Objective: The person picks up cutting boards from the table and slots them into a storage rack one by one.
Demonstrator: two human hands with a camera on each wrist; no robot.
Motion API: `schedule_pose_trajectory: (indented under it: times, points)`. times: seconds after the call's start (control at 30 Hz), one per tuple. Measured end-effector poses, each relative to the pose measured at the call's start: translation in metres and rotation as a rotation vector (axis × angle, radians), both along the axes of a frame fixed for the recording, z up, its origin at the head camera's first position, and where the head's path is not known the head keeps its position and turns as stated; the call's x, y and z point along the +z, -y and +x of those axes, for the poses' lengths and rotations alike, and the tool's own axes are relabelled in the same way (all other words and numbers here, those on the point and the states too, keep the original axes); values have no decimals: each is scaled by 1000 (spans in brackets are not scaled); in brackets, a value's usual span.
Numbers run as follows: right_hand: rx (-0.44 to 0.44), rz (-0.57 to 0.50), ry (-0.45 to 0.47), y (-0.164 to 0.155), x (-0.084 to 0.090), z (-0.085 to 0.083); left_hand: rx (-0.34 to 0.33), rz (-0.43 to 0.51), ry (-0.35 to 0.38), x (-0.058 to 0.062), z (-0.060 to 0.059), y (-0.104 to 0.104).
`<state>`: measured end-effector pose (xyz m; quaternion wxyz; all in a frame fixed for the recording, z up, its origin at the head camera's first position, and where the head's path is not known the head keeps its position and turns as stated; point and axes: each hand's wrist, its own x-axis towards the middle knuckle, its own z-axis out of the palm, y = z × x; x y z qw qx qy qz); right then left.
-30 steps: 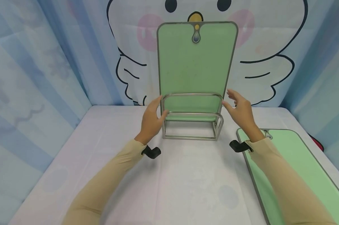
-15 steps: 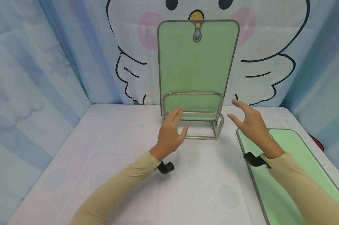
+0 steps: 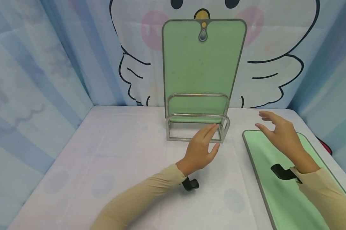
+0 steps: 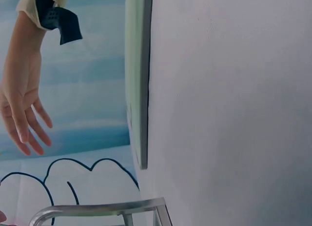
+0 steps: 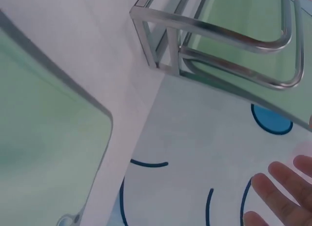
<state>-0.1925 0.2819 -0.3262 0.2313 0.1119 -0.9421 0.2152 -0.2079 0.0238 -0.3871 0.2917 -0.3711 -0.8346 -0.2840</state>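
Observation:
A green cutting board [image 3: 201, 64] with a grey rim stands upright in a metal rack [image 3: 198, 139] at the back of the table. In the head view my left hand [image 3: 197, 150] is in front of the rack's lower right part, fingers extended, holding nothing. My right hand [image 3: 285, 134] hovers above the far end of a second green cutting board [image 3: 290, 195], which lies flat on the right. Its fingers are spread and slightly bent, with nothing between them. In the right wrist view the fingers [image 5: 280, 196] of that hand show apart from both boards.
A white patterned cloth covers the table [image 3: 118, 153]. Printed curtains [image 3: 32, 95] close off the left, right and back. A red and black item [image 3: 324, 146] peeks out at the right edge, mostly hidden.
Both hands have moved away from the rack's sides, rightward and nearer the camera. The right hand is now over the flat board. The upright board stays in the rack.

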Motion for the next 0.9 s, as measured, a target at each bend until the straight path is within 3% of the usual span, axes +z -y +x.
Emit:
schedule_pose_trajectory:
  times: [0.3, 0.63, 0.73, 0.9]
  points:
    - [-64, -13, 94, -37, -3, 12, -35, -10, 53, -5, 11, -33]
    - [-144, -16, 193, -78, -7, 23, -19, -45, 69, -11, 15, -60]
    - [-188, -10, 205, -97, -18, 19, -16, -47, 83, -14, 14, -67]
    - [-254, 11, 211, -158, -63, -1, 14, -75, 129, -19, 14, -79]
